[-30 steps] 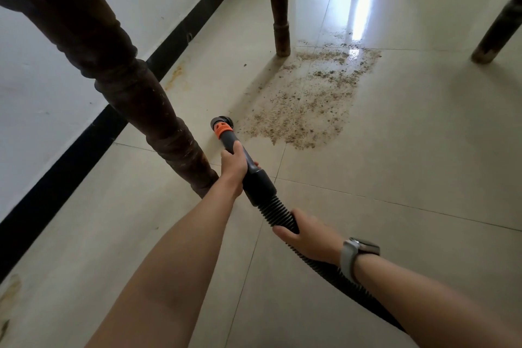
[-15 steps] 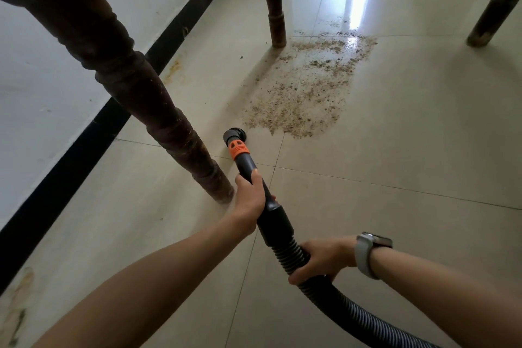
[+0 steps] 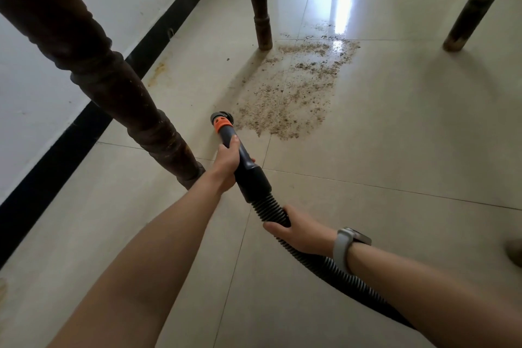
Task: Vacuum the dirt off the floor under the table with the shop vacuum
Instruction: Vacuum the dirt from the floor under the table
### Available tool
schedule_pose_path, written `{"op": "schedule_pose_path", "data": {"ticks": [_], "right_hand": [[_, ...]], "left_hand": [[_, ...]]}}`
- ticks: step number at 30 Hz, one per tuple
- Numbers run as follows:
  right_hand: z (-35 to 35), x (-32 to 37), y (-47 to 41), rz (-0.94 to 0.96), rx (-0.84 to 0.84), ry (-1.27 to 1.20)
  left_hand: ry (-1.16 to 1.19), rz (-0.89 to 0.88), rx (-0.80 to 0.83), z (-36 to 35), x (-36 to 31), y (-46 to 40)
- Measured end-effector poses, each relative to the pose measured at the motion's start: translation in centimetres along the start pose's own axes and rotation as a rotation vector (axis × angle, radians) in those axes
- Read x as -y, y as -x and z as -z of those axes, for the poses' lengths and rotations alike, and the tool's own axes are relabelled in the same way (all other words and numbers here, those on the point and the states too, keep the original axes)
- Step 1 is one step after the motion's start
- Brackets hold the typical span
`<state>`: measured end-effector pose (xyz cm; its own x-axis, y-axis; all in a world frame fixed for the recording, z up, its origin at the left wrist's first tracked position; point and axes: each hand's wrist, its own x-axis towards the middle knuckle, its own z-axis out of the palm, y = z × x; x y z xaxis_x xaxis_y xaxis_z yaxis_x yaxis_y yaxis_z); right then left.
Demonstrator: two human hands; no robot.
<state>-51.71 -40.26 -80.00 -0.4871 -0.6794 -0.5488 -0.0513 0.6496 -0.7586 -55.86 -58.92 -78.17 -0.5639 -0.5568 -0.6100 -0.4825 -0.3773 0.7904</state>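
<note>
the left hand (image 3: 227,162) grips the dark orange-collared vacuum nozzle (image 3: 223,124), right hand (image 3: 299,230) wrapped around its ribbed black hose (image 3: 269,206); the brown dirt patch (image 3: 293,90) lies just ahead-right of the tip.

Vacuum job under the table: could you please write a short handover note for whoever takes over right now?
Left hand grips the wand just behind its orange collar. Right hand holds the ribbed hose further back.
Nozzle sits low at the near left edge of the dirt, beside the near table leg.
Done: nozzle brought to the patch; whether any dirt is cleared cannot be told.
Left: the patch itself, up to the far leg and the glare strip.
</note>
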Motion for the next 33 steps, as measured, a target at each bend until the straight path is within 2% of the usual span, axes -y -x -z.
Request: {"op": "schedule_pose_path", "data": {"ticks": [5,12,18,22,29,33], "right_hand": [[-0.1,-0.1,0.2,0.002,0.021,0.011],[-0.5,-1.3,1.6,-0.001,0.190,0.129],[-0.8,-2.2,2.5,-0.012,0.255,0.132],[-0.2,-2.2,2.0,-0.023,0.190,0.135],[0.2,-0.7,0.4,-0.025,-0.019,0.112],[0.1,0.0,-0.4,-0.030,-0.063,0.080]], "left_hand": [[-0.019,-0.001,0.001,0.1,0.2,0.2],[-0.064,0.046,0.021,-0.1,3.1,2.5],[-0.117,0.019,0.035,-0.4,4.9,3.7],[-0.110,0.007,0.028,-0.9,3.9,2.8],[-0.077,-0.038,0.016,-1.3,1.0,-0.2],[-0.084,-0.038,0.022,-1.4,0.0,-0.8]]}}
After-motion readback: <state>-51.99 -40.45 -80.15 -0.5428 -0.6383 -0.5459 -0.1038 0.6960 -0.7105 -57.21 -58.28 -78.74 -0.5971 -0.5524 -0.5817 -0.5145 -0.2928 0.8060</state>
